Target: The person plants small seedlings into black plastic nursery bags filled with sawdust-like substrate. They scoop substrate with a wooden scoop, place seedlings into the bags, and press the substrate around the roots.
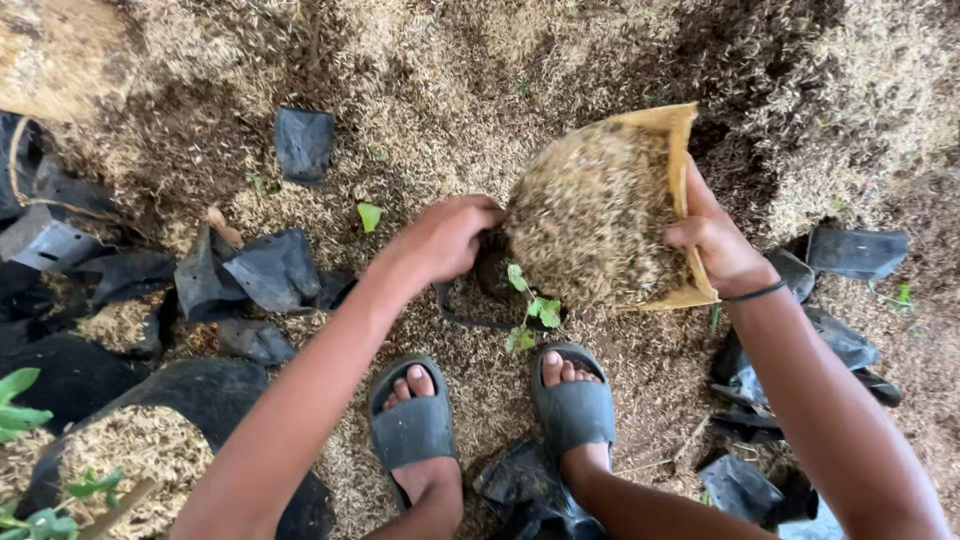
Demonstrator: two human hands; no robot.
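Note:
My right hand grips the edge of a yellow scoop-like container heaped with husk and soil mix, tilted toward the middle. My left hand is closed on the rim of a small black plastic grow bag on the ground, right under the scoop's lip. A small green seedling stands in that bag. My two feet in dark slide sandals rest just below it.
Empty black plastic bags lie scattered left and right. Filled bags with husk and seedlings sit at the lower left. Husk-covered ground spreads all around, with a pile at the top.

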